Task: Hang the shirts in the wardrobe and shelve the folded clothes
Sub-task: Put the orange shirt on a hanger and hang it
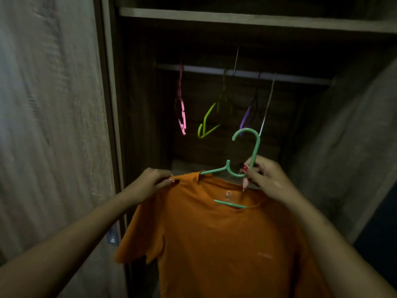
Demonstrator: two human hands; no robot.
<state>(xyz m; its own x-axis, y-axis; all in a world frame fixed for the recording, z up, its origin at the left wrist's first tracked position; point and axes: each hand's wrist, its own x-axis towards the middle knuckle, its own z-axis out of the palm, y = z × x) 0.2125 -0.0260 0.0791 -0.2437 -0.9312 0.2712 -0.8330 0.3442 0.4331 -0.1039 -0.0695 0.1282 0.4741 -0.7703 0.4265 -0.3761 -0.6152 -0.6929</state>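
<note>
An orange T-shirt hangs on a mint-green hanger in front of the open wardrobe. My right hand grips the hanger's neck just below the hook. My left hand pinches the shirt's left shoulder by the collar. The hanger's hook sits well below the pale hanging rail. The hanger's lower bar shows through the neck opening.
Empty hangers dangle from the rail: a pink hanger, a yellow-green hanger, a purple hanger and a white hanger. A shelf board runs above the rail. Wardrobe door panels flank the opening, left door and right door.
</note>
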